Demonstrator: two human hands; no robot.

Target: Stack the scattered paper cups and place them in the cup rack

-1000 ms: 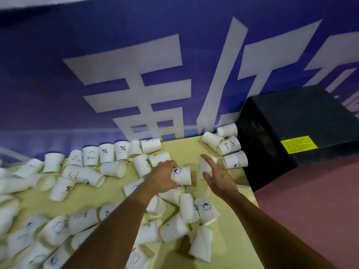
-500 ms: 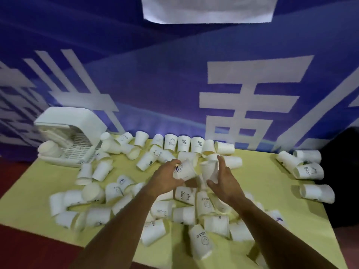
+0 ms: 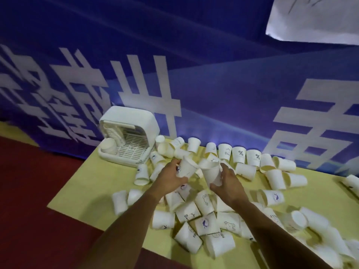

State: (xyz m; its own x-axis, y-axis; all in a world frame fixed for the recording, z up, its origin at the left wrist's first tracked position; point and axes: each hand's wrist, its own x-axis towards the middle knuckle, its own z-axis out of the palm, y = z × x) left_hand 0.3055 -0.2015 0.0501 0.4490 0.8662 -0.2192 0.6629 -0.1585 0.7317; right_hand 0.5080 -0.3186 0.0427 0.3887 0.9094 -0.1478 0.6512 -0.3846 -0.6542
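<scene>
At centre frame my left hand (image 3: 169, 178) is curled round the first cup (image 3: 186, 168), thumb below and fingers across its far side, with the mouth tipped up and to the right. My right hand (image 3: 229, 184) grips the second cup (image 3: 212, 172) by its lower half, mouth upward. The two rims meet between the hands, and I cannot tell whether one has entered the other. Under my forearms the scattered cups (image 3: 206, 224) lie on their sides on the yellow table (image 3: 93, 183), with more standing in a row (image 3: 240, 154) along the back edge. The white cup rack (image 3: 134, 116) sits at the table's left back corner, left of centre in the frame, and a short stack (image 3: 109, 146) rests in its front. A blue banner (image 3: 213, 84) fills the top.
</scene>
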